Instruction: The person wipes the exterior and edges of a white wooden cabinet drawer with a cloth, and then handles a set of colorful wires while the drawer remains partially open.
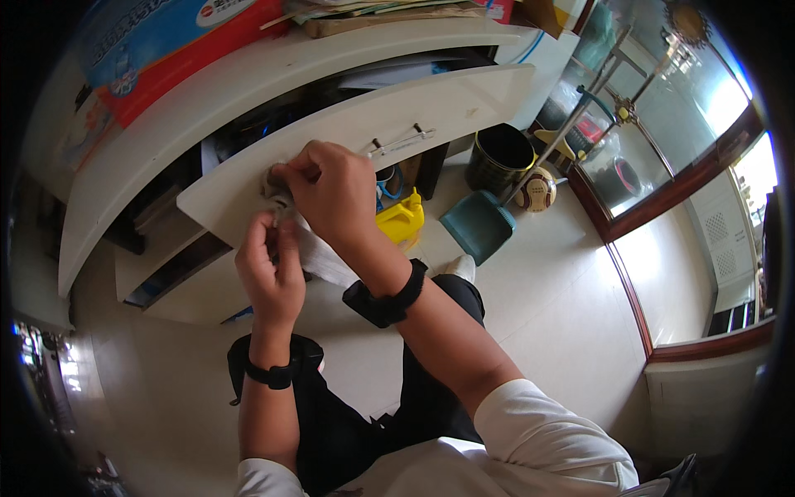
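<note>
Between my two hands hangs a whitish cloth (323, 258) with a darker, greyish bunched end, in front of a pulled-out white drawer (459, 102). My right hand (335, 186) pinches the upper end of the cloth close to the drawer's front panel. Just below and to the left, my left hand (271, 261) grips the same bunched part between thumb and fingers. The cloth's lower part trails behind my right forearm, so its end is partly hidden. Whether the cloth touches the drawer panel I cannot tell. A metal handle (404, 141) sits on the panel to the right.
Above the drawer, a white desktop (261, 68) carries a blue and red box (180, 56) and stacked papers (372, 12). On the tiled floor stand a yellow jug (402, 220), a green dustpan (478, 227), a black bin (500, 158) and a ball (535, 189). A wood-framed glass door (621, 211) stands right.
</note>
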### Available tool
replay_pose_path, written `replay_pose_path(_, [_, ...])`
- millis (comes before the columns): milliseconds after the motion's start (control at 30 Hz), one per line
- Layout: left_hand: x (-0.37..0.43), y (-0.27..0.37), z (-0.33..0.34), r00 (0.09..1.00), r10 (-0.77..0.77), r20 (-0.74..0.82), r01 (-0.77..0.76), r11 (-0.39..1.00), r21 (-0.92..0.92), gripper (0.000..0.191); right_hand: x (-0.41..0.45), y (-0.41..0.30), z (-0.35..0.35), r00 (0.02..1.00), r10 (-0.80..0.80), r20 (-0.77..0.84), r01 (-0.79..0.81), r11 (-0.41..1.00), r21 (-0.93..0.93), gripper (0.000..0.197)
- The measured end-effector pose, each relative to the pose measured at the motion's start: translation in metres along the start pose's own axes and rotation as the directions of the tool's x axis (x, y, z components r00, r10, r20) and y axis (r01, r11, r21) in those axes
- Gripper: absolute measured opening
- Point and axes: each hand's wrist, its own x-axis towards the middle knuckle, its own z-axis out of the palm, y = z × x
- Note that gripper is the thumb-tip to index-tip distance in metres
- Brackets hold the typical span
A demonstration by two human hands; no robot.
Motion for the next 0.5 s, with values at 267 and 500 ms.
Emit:
replay_pose_path(267, [0.007,-0.021,-0.008,0.95,-0.182,-0.253,0.138,0.973,-0.184,0.024,-0.001,0.024,-0.047,1.0,-0.013,0.02,0.013,1.0,-0.014,0.009])
replay_pose_path(500, [-0.001,-0.007,-0.013,0.981,-0.113,-0.156,0.097,0.989,-0.11,0.023,-0.046,0.031,-0.057,0.782,0.208,0.588,-0.171,0.978,-0.118,0.022])
